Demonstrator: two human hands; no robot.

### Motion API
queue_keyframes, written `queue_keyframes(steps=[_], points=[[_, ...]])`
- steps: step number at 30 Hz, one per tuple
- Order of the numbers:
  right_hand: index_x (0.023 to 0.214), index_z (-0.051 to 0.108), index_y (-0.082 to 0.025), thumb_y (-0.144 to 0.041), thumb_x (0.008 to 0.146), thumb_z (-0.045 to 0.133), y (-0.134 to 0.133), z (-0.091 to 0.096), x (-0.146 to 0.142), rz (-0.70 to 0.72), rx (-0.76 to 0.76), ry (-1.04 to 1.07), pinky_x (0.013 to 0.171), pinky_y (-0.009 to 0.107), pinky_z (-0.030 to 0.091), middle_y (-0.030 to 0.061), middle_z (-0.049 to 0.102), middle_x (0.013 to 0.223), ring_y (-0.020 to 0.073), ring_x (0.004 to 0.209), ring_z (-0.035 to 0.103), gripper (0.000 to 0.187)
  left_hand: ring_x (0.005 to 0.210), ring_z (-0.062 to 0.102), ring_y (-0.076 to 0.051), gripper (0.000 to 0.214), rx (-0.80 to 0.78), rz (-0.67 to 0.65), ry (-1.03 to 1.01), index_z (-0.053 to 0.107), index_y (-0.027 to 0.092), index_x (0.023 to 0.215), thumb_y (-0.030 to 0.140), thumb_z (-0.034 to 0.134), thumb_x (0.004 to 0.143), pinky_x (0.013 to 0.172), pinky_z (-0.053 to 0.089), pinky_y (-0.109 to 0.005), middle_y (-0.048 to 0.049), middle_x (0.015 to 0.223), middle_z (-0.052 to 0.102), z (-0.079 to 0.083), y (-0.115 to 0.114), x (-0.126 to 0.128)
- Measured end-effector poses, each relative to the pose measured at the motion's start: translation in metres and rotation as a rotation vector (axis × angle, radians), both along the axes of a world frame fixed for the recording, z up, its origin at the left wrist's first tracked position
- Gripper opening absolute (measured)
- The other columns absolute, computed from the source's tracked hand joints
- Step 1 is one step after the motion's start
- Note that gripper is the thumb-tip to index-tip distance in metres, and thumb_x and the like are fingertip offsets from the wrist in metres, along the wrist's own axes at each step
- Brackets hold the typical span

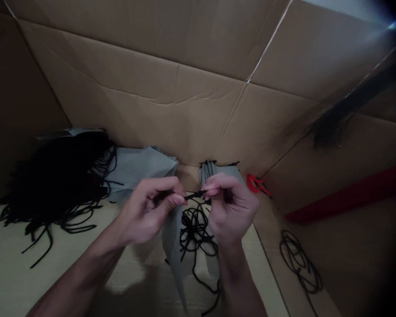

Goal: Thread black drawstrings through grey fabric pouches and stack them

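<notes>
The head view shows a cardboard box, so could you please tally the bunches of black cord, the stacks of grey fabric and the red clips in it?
Black cord bunches: 3 (heap, tangle, coil)
Grey fabric stacks: 2 (left, right)
Red clips: 1
Total: 6

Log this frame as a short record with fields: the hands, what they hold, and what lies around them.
View: head camera, looking down inside a large cardboard box
Left hand: pinches a black cord
Right hand: pinches the same cord from the other side
Behind hands: stacked grey fabric sheets
Under hands: tangled black cord loop
Far left: heap of black cords
Far right: coiled black cord; small red item by the wall
</notes>
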State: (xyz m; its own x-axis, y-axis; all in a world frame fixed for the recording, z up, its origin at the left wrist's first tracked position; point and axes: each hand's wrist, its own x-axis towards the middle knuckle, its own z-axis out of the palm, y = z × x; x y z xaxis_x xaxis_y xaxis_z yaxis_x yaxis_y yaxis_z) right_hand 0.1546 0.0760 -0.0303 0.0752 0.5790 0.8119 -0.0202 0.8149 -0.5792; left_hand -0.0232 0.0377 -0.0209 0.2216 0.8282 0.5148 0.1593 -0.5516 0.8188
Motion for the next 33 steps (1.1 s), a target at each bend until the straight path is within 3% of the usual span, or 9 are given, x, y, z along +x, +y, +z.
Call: queue_keyframes(steps=[7, 12, 19, 23, 24, 28, 33], points=[[0.087, 0.072, -0.024, -0.016, 0.101, 0.071, 0.002, 0.005, 0.014, 0.039, -0.017, -0.184, 0.064, 0.028, 0.049, -0.0023, 0.07, 0.077, 0.0139, 0.071, 0.065, 0.016, 0.068, 0.049, -0.013, 0.03, -0.098, -0.001, 0.024, 0.064, 0.017, 0.079, 0.031, 0.06, 0.105, 0.061, 0.037, -0.026, 0.0008, 0.071, 0.059, 0.005, 0.0, 0.0], [0.086, 0.066, -0.024, -0.03, 0.105, 0.069, 0.003, 0.003, 0.015, 0.106, 0.016, -0.147, 0.067, 0.031, 0.05, -0.0004, 0.067, 0.078, 0.0163, 0.073, 0.064, 0.02, 0.063, 0.041, -0.011, 0.029, -0.095, -0.011, 0.029, 0.062, 0.017, 0.077, 0.03, 0.059, 0.104, 0.056, 0.032, -0.024, 0.0039, 0.066, 0.049, 0.007, 0.0, 0.001], [0.084, 0.064, -0.024, -0.027, 0.107, 0.065, 0.004, 0.002, 0.012, 0.108, 0.03, -0.123, 0.067, 0.03, 0.05, -0.0009, 0.065, 0.076, 0.0159, 0.073, 0.063, 0.022, 0.064, 0.04, -0.012, 0.03, -0.102, -0.025, 0.047, 0.06, 0.017, 0.077, 0.031, 0.059, 0.104, 0.055, 0.03, -0.025, 0.0038, 0.067, 0.048, 0.005, 0.002, 0.0], [0.096, 0.071, -0.025, -0.029, 0.104, 0.071, 0.006, 0.005, 0.021, 0.159, -0.049, -0.116, 0.062, 0.026, 0.052, -0.0013, 0.07, 0.082, 0.0134, 0.071, 0.065, 0.009, 0.064, 0.044, -0.012, 0.029, -0.097, 0.001, 0.058, 0.062, 0.017, 0.078, 0.029, 0.058, 0.104, 0.056, 0.034, -0.024, 0.0028, 0.068, 0.052, 0.005, 0.002, -0.002], [0.102, 0.072, -0.026, -0.033, 0.103, 0.073, 0.005, 0.006, 0.024, 0.187, -0.081, -0.135, 0.061, 0.025, 0.052, -0.0013, 0.072, 0.085, 0.0128, 0.07, 0.066, 0.007, 0.063, 0.044, -0.012, 0.028, -0.085, 0.009, 0.063, 0.062, 0.017, 0.078, 0.028, 0.058, 0.104, 0.056, 0.034, -0.024, 0.0031, 0.067, 0.052, 0.006, 0.002, -0.001], [0.108, 0.074, -0.026, -0.052, 0.09, 0.085, 0.001, 0.012, 0.031, 0.232, -0.192, -0.3, 0.062, 0.024, 0.054, -0.0022, 0.074, 0.083, 0.0127, 0.069, 0.067, 0.034, 0.058, 0.041, -0.009, 0.026, 0.071, 0.113, 0.126, 0.062, 0.017, 0.079, 0.021, 0.058, 0.104, 0.053, 0.032, -0.023, 0.0057, 0.063, 0.047, 0.006, -0.001, 0.003], [0.093, 0.074, -0.025, -0.037, 0.099, 0.079, -0.006, 0.014, 0.026, 0.047, -0.178, -0.329, 0.056, 0.023, 0.049, -0.0043, 0.07, 0.074, 0.0102, 0.061, 0.061, 0.014, 0.063, 0.05, -0.009, 0.019, 0.304, 0.258, 0.231, 0.063, 0.017, 0.087, 0.009, 0.058, 0.103, 0.058, 0.035, -0.024, 0.0039, 0.072, 0.057, 0.003, -0.006, 0.007]])
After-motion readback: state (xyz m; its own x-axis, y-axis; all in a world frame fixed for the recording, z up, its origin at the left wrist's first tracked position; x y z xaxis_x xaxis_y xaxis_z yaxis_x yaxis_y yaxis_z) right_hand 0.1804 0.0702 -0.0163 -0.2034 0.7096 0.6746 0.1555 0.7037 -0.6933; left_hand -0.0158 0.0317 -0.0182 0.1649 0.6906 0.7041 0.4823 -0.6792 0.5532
